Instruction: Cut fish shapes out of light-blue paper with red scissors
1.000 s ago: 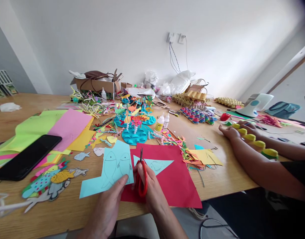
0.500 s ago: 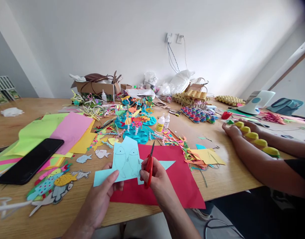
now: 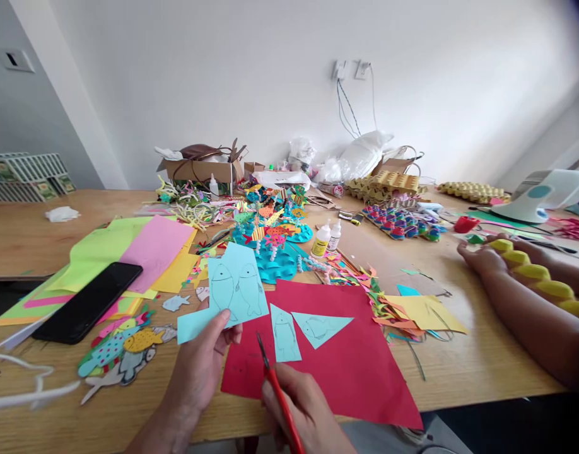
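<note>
Left hand (image 3: pixel 197 362) of yours has the blue sheet (image 3: pixel 237 287) pinched between thumb and fingers, two pencil fish facing up, around 10 o'clock from the middle of the red sheet (image 3: pixel 346 378). Your right hand (image 3: pixel 301 403) is wrapped around the red scissors (image 3: pixel 280 392) near 7 o'clock, tips pointing toward 11 over the red sheet. Can't tell if those tips touch it, btw.

Two loose blue bits lie on the red sheet, each with a drawn fish: the slip (image 3: pixel 286 337) at 10 o'clock and the triangle (image 3: pixel 322 328) at 12, close together.

As for the rest of your table (image 3: pixel 176 416), same clock: a pile of fish cutouts (image 3: pixel 145 339) sits at 9, and the phone (image 3: pixel 88 302) lies past it, toward 10. Bumpy blue base (image 3: pixel 275 263) is at 11, two glue bottles (image 3: pixel 321 241) stand upright at 12, and the paper scraps (image 3: pixel 381 306) spread around 2. Someone else's arms (image 3: pixel 521 315) reach in at 3, next to a row of yellow cups (image 3: pixel 530 271).
</note>
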The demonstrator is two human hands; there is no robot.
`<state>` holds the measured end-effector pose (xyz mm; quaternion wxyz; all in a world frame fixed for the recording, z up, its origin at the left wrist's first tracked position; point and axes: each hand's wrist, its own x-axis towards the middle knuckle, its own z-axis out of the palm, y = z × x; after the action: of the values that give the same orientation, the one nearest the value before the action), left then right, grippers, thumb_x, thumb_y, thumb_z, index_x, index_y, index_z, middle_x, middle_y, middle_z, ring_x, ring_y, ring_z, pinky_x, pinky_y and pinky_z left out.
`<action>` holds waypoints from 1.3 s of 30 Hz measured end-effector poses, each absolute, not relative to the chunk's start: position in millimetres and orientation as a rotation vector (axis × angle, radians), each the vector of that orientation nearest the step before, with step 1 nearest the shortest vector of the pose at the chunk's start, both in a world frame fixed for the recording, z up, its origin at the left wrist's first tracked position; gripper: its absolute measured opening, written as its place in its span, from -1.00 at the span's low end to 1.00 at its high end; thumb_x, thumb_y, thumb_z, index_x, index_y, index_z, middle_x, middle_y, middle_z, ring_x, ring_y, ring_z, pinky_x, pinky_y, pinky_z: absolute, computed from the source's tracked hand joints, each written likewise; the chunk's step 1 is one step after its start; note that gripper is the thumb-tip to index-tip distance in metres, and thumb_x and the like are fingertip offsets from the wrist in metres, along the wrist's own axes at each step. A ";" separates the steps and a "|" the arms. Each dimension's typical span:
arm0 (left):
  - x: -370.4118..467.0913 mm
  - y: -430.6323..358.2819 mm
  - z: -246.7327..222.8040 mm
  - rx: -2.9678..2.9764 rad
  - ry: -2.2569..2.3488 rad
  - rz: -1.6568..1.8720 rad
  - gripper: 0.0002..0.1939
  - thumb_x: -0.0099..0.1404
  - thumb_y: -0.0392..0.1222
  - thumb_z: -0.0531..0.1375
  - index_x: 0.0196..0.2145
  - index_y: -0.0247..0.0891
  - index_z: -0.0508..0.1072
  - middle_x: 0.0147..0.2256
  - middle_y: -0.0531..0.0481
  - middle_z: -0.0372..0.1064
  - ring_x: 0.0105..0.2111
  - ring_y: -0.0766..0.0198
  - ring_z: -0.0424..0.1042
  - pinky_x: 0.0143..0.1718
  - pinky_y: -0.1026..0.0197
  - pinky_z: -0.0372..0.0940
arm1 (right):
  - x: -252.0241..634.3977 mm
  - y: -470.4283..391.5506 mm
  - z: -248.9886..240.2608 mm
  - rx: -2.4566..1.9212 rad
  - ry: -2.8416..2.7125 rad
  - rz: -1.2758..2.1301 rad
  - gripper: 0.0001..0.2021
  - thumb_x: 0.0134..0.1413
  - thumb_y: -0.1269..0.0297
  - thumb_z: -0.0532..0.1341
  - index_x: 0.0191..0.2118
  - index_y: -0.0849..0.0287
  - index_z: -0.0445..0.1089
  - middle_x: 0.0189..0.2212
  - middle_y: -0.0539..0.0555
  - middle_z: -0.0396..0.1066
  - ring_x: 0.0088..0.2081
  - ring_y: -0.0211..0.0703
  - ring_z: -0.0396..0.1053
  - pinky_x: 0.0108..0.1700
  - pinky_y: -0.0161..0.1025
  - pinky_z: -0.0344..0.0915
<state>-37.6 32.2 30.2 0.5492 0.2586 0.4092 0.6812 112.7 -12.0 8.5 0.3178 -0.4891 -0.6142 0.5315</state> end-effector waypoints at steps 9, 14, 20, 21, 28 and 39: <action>-21.4 32.7 29.6 0.599 0.948 1.615 -0.67 0.02 -0.29 0.32 -0.20 -0.18 0.50 -0.44 0.12 0.49 -0.48 0.29 0.42 -0.50 0.31 0.36 | 103.9 0.4 17.2 -1.300 -1.680 1.350 -0.72 0.14 0.18 -0.01 -0.55 0.16 0.09 -0.61 -0.07 0.00 -0.51 -0.27 0.02 -0.51 -0.34 -0.08; -19.6 31.4 31.1 0.652 0.956 1.572 -0.70 0.03 -0.24 0.31 -0.20 -0.14 0.52 -0.29 0.03 0.56 -0.27 0.13 0.49 -0.41 0.27 0.39 | 101.7 3.2 17.1 -1.296 -1.651 1.324 -0.71 0.12 0.18 0.00 -0.58 0.14 0.05 -0.64 -0.08 -0.06 -0.52 -0.27 -0.03 -0.54 -0.34 -0.13; -19.5 30.1 34.0 0.594 0.947 1.566 -0.65 -0.03 -0.25 0.35 -0.21 -0.13 0.53 -0.27 0.05 0.58 -0.21 0.07 0.49 -0.35 0.24 0.41 | 99.2 4.0 13.8 -1.279 -1.636 1.337 -0.69 0.15 0.16 0.00 -0.57 0.14 0.04 -0.63 -0.08 -0.07 -0.53 -0.28 -0.04 -0.53 -0.34 -0.14; -19.4 30.1 33.8 0.580 0.947 1.567 -0.63 -0.04 -0.27 0.35 -0.20 -0.13 0.53 -0.27 0.05 0.58 -0.22 0.09 0.50 -0.35 0.24 0.41 | 98.9 4.0 13.4 -1.274 -1.630 1.330 -0.68 0.16 0.16 -0.01 -0.57 0.14 0.04 -0.62 -0.08 -0.07 -0.52 -0.28 -0.04 -0.53 -0.34 -0.13; -22.1 31.8 28.6 0.536 0.937 1.559 -0.60 -0.04 -0.31 0.35 -0.18 -0.16 0.52 -0.35 0.06 0.55 -0.40 0.22 0.47 -0.44 0.29 0.38 | 98.7 5.6 7.5 -1.248 -1.697 1.242 -0.63 0.19 0.05 -0.05 -0.56 0.14 0.03 -0.58 -0.04 0.06 -0.50 -0.27 0.00 -0.51 -0.34 -0.05; -22.7 25.0 23.1 0.546 0.913 1.504 -0.70 0.00 -0.28 0.35 -0.25 -0.21 0.52 -0.50 0.13 0.43 -0.54 0.36 0.35 -0.51 0.35 0.33 | 93.4 4.1 9.9 -1.220 -1.589 1.306 -0.60 0.18 -0.01 -0.01 -0.56 0.14 0.06 -0.61 -0.04 0.08 -0.49 -0.24 0.07 -0.48 -0.35 0.03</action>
<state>-22.7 25.0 23.1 0.6048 0.2358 0.3947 0.6502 93.4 4.1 9.9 0.3663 -0.4747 -0.6184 0.5080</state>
